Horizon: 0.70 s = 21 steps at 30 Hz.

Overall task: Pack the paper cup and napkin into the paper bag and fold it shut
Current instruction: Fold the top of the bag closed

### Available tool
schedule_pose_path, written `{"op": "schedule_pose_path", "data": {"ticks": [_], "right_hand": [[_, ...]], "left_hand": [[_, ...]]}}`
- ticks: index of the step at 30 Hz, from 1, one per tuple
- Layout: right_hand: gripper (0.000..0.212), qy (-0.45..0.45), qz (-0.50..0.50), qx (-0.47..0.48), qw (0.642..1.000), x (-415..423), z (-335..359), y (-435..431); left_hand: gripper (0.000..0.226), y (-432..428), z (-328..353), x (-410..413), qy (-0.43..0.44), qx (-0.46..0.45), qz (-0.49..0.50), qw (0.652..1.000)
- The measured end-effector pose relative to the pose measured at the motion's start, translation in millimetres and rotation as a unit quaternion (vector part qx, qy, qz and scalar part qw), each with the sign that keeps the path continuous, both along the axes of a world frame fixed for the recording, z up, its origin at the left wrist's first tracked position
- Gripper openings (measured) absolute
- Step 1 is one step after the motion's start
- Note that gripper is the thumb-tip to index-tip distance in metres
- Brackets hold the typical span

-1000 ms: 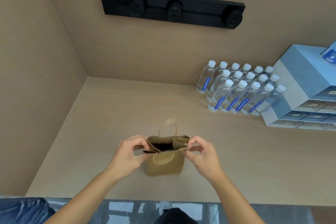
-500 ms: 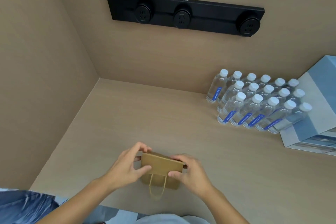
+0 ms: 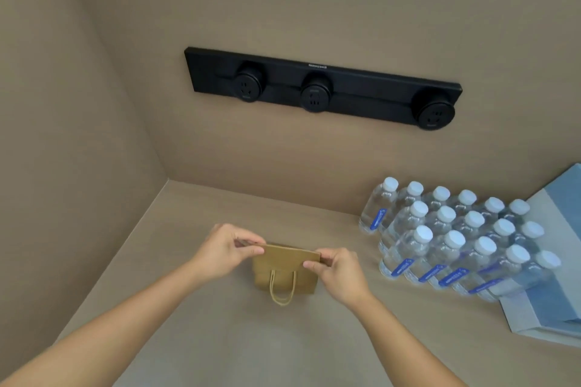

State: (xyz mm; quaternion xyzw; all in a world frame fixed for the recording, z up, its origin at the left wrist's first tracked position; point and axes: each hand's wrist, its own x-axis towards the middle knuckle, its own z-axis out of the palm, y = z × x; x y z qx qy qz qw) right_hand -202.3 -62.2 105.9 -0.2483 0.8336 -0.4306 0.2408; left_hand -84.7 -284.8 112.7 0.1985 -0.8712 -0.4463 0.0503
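Paper bag (image 3: pixel 284 270) folded over on the surface (image 3: pixel 195 339), top corners pinched by left hand (image 3: pixel 224 250) and right hand (image 3: pixel 341 270) fingers, handle (image 3: pixel 283 291) hanging near.

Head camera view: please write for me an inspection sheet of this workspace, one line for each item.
Surface: beige counter set in a corner, bare around the bag.
Job's things: small brown paper bag stands on the counter, top folded over toward the person, twisted paper handle hanging down its front. Cup and napkin not visible.
Clutter: group of clear plastic water bottles with white caps; light blue box at the right edge.
Grippers: left hand and right hand each pinch one end of the fold.
Cables: nothing seen.
Surroundings: beige walls; black wall-mounted socket strip with three round outlets.
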Motion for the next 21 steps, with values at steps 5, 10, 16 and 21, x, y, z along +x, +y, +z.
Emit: {"op": "schedule_pose_path", "data": {"ticks": [5,10,16,21], "right_hand": [[0.009,0.038,-0.064,0.025,0.997,-62.1,7.2,-42.8],[0.017,0.04,-0.123,0.024,0.991,-104.7,-0.6,-71.7],[0.02,0.046,-0.162,0.026,0.985,-132.9,-13.0,-91.0],[0.015,0.044,-0.168,0.038,0.984,-137.7,-22.8,-98.2]], "left_hand": [[0.029,-42.1,1.5,-68.6,-0.004,-0.005,-0.004,1.0],[0.044,-75.4,-16.3,-113.4,-0.003,0.003,0.0,1.0],[0.011,-94.5,-40.6,-151.6,0.042,-0.013,0.002,0.999],[0.015,-94.4,-52.1,-163.4,0.038,0.008,0.038,0.999]]}}
